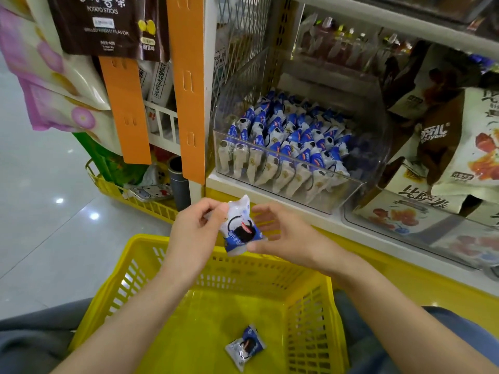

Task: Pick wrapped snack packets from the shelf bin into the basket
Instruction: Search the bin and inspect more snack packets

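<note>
My left hand [197, 233] pinches the top of a blue-and-white wrapped snack packet [240, 228] above the far rim of the yellow basket [129, 290]. My right hand [283, 236] is right beside the packet with relaxed, spread fingers, its thumb near the packet's lower edge. One more packet [244, 346] lies on the basket floor. The clear shelf bin [337, 195] behind my hands holds several rows of the same packets [283, 141].
Larger snack bags [445, 163] fill the clear bin to the right. Orange hanging strips [186, 90] and hanging bags [108, 22] are on the left, with another yellow basket [140, 201] on the floor. My knees flank the basket.
</note>
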`<action>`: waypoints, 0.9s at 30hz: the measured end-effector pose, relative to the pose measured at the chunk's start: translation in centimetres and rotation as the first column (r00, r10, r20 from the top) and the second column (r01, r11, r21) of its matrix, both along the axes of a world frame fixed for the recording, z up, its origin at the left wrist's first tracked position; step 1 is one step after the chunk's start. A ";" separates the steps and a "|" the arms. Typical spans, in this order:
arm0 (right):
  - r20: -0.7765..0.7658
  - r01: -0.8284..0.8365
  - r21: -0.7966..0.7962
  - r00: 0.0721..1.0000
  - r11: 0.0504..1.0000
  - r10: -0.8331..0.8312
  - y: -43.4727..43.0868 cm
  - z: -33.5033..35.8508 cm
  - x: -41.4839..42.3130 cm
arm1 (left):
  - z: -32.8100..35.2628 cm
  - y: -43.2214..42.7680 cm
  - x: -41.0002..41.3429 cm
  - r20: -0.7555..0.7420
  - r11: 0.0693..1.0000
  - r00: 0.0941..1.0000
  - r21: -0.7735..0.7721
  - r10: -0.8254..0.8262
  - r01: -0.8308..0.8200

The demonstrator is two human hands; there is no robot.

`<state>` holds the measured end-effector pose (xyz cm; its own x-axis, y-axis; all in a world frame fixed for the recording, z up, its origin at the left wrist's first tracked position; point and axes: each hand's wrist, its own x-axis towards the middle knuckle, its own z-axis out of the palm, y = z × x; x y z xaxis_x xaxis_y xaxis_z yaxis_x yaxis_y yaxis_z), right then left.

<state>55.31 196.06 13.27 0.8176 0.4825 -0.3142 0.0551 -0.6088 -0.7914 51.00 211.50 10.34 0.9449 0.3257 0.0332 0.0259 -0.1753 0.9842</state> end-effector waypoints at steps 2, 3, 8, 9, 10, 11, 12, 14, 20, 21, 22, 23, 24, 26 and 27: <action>0.076 0.000 0.121 0.997 0.993 -0.010 0.4 -0.2 -0.2 | 0.0 0.1 0.0 0.043 0.984 0.996 0.159 -0.082 0.074; 0.102 0.017 0.177 0.994 0.984 -0.035 0.5 -0.2 -0.3 | 0.0 -0.1 -0.1 0.048 0.974 0.991 0.193 -0.127 0.116; 0.153 0.144 0.284 0.969 0.948 -0.193 0.3 -0.4 0.1 | -0.2 -0.9 0.1 -0.015 0.988 0.988 0.008 -0.156 0.156; 0.139 0.160 0.298 0.968 0.941 -0.208 0.4 -0.4 0.1 | -0.2 -0.9 0.2 -0.034 0.987 0.987 -0.044 -0.155 0.153; 0.124 0.166 0.319 0.969 0.933 -0.215 0.4 -0.4 0.0 | -0.1 -0.8 0.3 -0.047 0.985 0.987 -0.084 -0.156 0.152; 0.121 0.161 0.340 0.970 0.926 -0.213 0.6 -0.4 -0.2 | 0.0 -0.7 0.3 -0.053 0.982 0.987 -0.118 -0.154 0.147; 0.150 0.143 0.350 0.967 0.926 -0.206 0.7 -0.4 -0.4 | 0.0 -0.7 0.3 -0.057 0.979 0.987 -0.148 -0.150 0.141; 0.305 0.078 0.302 0.936 0.950 -0.174 0.7 -0.4 -0.6 | 0.2 -0.6 0.3 -0.069 0.971 0.985 -0.193 -0.156 0.141; 0.539 0.072 0.193 0.826 0.978 -0.167 0.5 -0.7 -0.8 | 0.1 -0.7 0.5 -0.093 0.965 0.985 -0.232 -0.147 0.122; 0.536 0.105 0.217 0.818 0.970 -0.209 0.5 -0.8 -0.7 | 0.1 -0.7 0.5 -0.092 0.972 0.988 -0.209 -0.128 0.106; 0.535 0.138 0.247 0.806 0.959 -0.253 0.4 -0.8 -0.6 | 0.0 -0.7 0.6 -0.099 0.985 0.989 -0.149 -0.106 0.091; 0.532 0.167 0.276 0.793 0.946 -0.296 0.3 -0.7 -0.5 | -0.2 -0.6 0.6 -0.111 0.996 0.990 -0.040 -0.085 0.081; 0.522 0.190 0.307 0.786 0.933 -0.332 0.3 -0.6 -0.4 | -0.4 -0.5 0.6 -0.124 0.993 0.990 0.081 -0.070 0.081; 0.491 0.196 0.358 0.792 0.913 -0.363 0.3 -0.4 -0.3 | -0.7 -0.3 0.7 -0.170 0.981 0.982 0.159 -0.085 0.112; 0.489 0.172 0.369 0.799 0.913 -0.349 0.2 -0.3 -0.3 | -0.6 -0.4 0.7 -0.207 0.990 0.972 0.068 -0.107 0.124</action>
<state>55.02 196.30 12.99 0.9175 0.2216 0.3302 0.3948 -0.4083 -0.8231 51.72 211.12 9.73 0.9658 0.2178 -0.1409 0.1977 -0.2665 0.9433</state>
